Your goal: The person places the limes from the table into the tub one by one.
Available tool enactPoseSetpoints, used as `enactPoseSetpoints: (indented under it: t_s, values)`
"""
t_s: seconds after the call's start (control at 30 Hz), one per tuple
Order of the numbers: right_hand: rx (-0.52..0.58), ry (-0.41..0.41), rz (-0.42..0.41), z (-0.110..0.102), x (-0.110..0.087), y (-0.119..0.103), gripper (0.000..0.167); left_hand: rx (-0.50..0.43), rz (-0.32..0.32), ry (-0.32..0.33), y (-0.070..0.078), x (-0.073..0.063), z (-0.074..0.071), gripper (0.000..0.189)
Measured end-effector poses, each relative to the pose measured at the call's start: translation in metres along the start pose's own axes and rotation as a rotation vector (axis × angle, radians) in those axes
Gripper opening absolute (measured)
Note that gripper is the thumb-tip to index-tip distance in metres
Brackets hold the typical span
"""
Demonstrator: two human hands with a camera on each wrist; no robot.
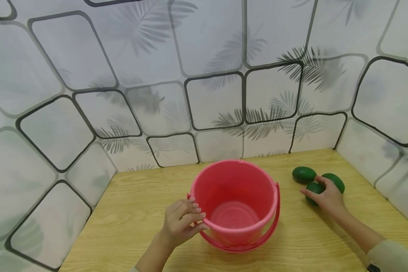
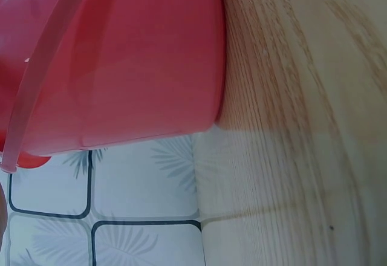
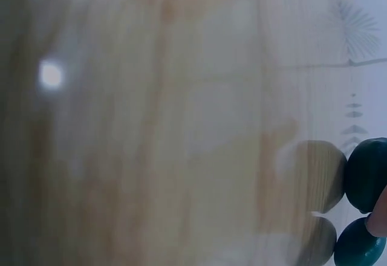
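Observation:
A pink bucket point(image 1: 236, 196) stands upright on the table, its inside showing bare down to the round bottom. Its handle point(image 1: 273, 223) hangs down along the near right side. My left hand point(image 1: 181, 223) grips the bucket's left rim. Over to the right, three smooth dark green ovals lie grouped. My right hand point(image 1: 328, 198) holds the nearest green oval point(image 1: 312, 193) between thumb and fingers. Another green oval point(image 1: 304, 174) lies just behind it, and a third green oval point(image 1: 334, 182) sits beyond the hand, partly hidden by it. A fingertip point(image 3: 378, 217) shows beside the ovals in the right wrist view.
The wooden table point(image 1: 136, 211) has a light grain and a glossy surface that mirrors the ovals. Patterned wall covering point(image 1: 214, 102) rises along the back, left and right edges of the table.

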State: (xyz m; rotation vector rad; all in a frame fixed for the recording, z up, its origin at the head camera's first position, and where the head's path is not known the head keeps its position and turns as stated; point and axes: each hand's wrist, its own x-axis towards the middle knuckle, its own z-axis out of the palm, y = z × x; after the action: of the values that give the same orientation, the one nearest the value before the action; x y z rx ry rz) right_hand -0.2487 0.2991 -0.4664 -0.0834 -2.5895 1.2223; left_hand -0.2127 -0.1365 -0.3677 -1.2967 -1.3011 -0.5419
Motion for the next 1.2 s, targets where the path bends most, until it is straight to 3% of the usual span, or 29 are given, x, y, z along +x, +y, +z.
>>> enactPoseSetpoints:
  t_s: [0.43,0.83,1.2]
  values:
    - [-0.027,0.012,-0.048,0.002,-0.006,0.007,0.068,-0.006,-0.008,0.001,0.0,-0.001,0.001,0.036]
    - [-0.01,-0.082,-0.162,0.004,-0.016,0.01,0.053,-0.01,-0.01,-0.002,0.0,-0.004,0.002,0.035]
    - [-0.054,-0.052,-0.162,0.008,-0.015,0.016,0.061,-0.01,-0.006,0.001,0.001,-0.002,0.002,0.035]
